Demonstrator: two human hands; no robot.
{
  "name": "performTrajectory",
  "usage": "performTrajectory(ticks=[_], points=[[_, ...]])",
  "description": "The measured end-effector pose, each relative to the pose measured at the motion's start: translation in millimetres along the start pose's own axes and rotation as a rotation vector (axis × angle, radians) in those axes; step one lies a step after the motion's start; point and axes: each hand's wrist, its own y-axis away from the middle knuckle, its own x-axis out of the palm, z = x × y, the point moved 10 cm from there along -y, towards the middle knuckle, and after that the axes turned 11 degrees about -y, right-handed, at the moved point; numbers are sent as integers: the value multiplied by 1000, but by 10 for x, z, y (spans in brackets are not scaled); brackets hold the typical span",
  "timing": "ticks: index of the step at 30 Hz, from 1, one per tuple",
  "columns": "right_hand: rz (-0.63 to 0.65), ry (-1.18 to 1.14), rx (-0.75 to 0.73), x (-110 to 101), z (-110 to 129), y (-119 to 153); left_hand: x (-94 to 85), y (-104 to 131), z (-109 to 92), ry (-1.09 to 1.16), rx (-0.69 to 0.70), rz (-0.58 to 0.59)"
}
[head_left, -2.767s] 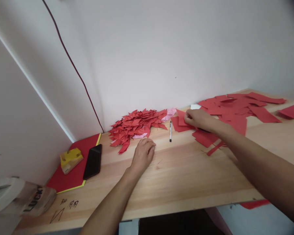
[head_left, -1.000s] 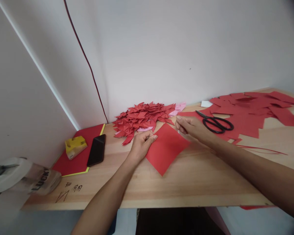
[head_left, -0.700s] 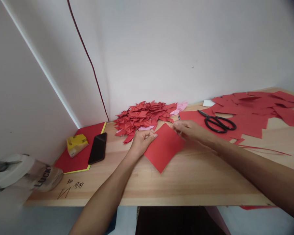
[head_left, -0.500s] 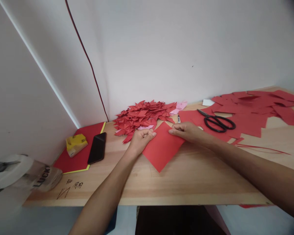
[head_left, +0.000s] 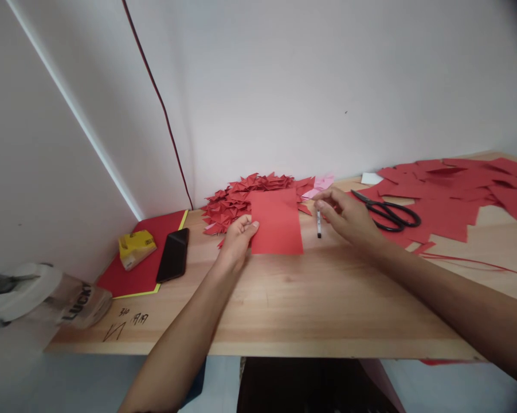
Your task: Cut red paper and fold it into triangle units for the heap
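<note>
My left hand [head_left: 238, 240] pinches the left edge of a square sheet of red paper [head_left: 277, 223], held up over the table with one side towards me. To the right of the sheet is my right hand [head_left: 348, 215], off the paper, its thumb and index finger slightly apart with nothing visible between them. Close by its fingertips a white and black pen [head_left: 319, 225] lies on the table. Behind the sheet is a heap of folded red paper pieces [head_left: 228, 207], partly covered by it. Pink folded pieces [head_left: 322, 184] lie at the heap's right end.
Black-handled scissors [head_left: 390, 215] rest on spread red sheets [head_left: 447, 186] at the right. Left on the wooden table [head_left: 284, 321] are a phone [head_left: 173, 255], a yellow packet [head_left: 137, 248] on a red folder [head_left: 123, 280], and a clear cup [head_left: 86, 304].
My right hand has let go of the paper and moved right. The sheet has turned from corner-down to edge-down and shifted up, still in my left hand. The pen now shows more fully.
</note>
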Motion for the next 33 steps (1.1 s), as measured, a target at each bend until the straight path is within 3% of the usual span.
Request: performTrajectory(ticks=[5,8,11,16,23,28,33], points=[[-22,57,-282,43,413,110,-56,-24,105,33,-47,-55],[106,141,-507,261,614,257,-46,-27,158,60,-64,-56],[253,303,-648,529,627,392,-28,-17,175,102,-81,-60],[268,538,-658,747,475,410,58,30,170,168,-102,-47],[203,291,-634,596,495,338,253,89,189,237,-153,49],[278,117,-647,550,563,354,99,49,172,279,-184,22],[318,186,-608,563,472,295,-90,40,123,132,-191,-76]])
